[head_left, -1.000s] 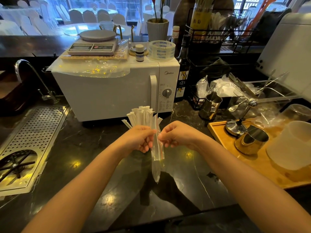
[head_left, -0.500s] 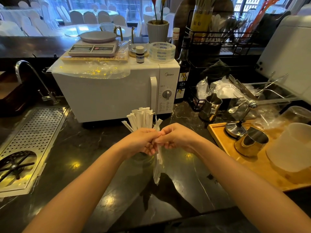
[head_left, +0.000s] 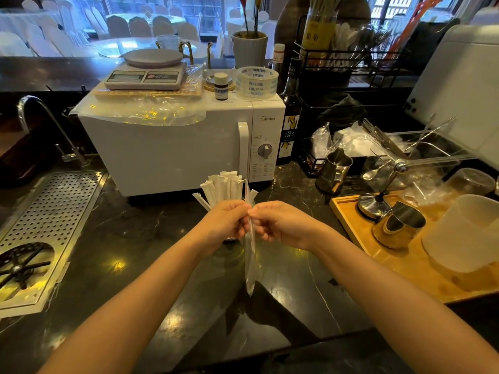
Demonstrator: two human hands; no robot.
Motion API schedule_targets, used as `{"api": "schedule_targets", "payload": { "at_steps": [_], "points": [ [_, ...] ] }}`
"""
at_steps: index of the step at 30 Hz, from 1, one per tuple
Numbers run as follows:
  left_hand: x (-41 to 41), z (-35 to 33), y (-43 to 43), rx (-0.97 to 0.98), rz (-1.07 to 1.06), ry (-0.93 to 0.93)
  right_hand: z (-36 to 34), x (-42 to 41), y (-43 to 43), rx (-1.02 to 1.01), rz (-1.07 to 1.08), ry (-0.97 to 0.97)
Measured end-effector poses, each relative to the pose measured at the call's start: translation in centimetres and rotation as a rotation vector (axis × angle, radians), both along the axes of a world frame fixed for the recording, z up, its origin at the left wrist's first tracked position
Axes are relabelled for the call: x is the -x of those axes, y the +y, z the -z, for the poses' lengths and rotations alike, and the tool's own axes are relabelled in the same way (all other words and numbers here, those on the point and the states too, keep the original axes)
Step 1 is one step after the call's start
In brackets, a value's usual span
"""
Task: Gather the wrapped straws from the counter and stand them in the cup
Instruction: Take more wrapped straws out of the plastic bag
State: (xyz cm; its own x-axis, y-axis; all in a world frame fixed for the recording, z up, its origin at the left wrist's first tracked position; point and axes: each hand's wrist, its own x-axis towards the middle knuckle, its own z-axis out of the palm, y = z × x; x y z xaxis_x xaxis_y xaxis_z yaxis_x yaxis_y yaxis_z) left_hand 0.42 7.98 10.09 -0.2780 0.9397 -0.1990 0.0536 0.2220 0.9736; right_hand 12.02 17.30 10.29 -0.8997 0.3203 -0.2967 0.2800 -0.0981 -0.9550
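A bunch of white paper-wrapped straws [head_left: 223, 184] stands upright and fans out just behind my left hand [head_left: 224, 221]. The cup [head_left: 229, 240] that holds them is almost wholly hidden by that hand; only a sliver of its lower part shows. My right hand [head_left: 280, 224] meets my left hand fingertip to fingertip. Between them they pinch the top of a long clear plastic sleeve [head_left: 251, 268], which hangs down limp over the dark counter [head_left: 135, 238]. I cannot tell whether anything is inside the sleeve.
A white microwave [head_left: 167, 147] stands right behind the straws, with a scale and tape roll on top. A perforated metal drain tray [head_left: 48, 217] lies at the left. At the right, a wooden tray [head_left: 351, 220] carries steel jugs and a white tub.
My hands, a little apart one second ago with the sleeve's top spread between them, have come together. The sleeve now hangs narrower. The straws have not moved.
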Motion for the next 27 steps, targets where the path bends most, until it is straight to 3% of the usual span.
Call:
{"api": "schedule_targets", "payload": {
  "at_steps": [8,15,19,27],
  "points": [
    [-1.1,-0.1,-0.1,-0.157,-0.121,-0.061,0.5,0.5,-1.0,0.012,0.125,0.207],
    [-1.9,0.6,-0.7,-0.176,-0.175,0.001,1.6,0.4,-1.9,0.044,0.198,0.22],
    [-2.1,0.6,-1.0,-0.206,-0.215,-0.144,2.3,0.6,-1.7,0.125,0.304,0.253],
    [0.0,-1.0,-2.2,-0.021,-0.13,0.292,-0.7,-0.8,-0.9,-0.37,0.018,-0.086]
  ]
}}
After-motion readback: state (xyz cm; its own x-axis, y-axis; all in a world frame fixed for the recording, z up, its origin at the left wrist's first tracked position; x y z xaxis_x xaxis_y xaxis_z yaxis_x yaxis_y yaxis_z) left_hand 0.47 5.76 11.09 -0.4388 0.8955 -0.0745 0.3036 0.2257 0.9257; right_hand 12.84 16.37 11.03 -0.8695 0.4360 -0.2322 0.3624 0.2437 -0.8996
